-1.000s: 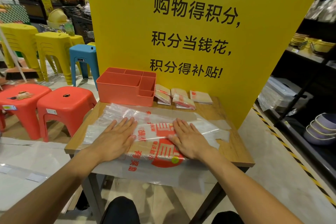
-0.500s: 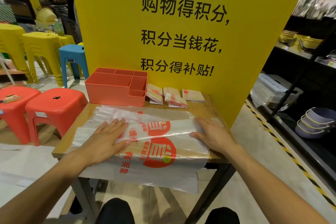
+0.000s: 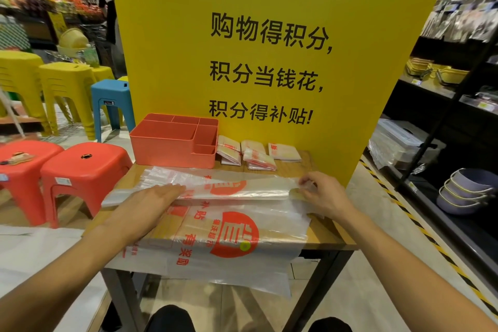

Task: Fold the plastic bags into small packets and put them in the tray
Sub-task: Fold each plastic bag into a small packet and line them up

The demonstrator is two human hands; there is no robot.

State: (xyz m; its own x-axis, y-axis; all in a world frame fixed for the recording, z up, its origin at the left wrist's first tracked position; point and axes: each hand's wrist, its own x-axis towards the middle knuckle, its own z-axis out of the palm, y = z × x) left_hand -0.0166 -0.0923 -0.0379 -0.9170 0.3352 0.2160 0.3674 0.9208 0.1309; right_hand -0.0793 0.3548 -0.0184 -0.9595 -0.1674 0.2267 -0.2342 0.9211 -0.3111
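Working on one plastic bag (image 3: pixel 234 191), folded lengthwise into a long narrow strip and lying across the surface (image 3: pixel 323 234), on top of a loose pile of flat bags (image 3: pixel 229 240) that hangs over the near edge. Pressing the strip's left part flat with the left hand (image 3: pixel 151 202), fingers (image 3: pixel 169 190) straight and together. Pinching the strip's right end with the right hand (image 3: pixel 323 194), fingers curled and clamped on the plastic. Probably midway through this bag: narrowed, not yet folded end over end into a small packet. At the back, several finished packets (image 3: pixel 258 155) lying on the surface just beside the orange tray (image 3: pixel 172 153), not in it. No packet showing in the tray's visible compartments. Left to do, by the look of it: finishing this bag, folding the pile beneath, moving every packet into the tray.
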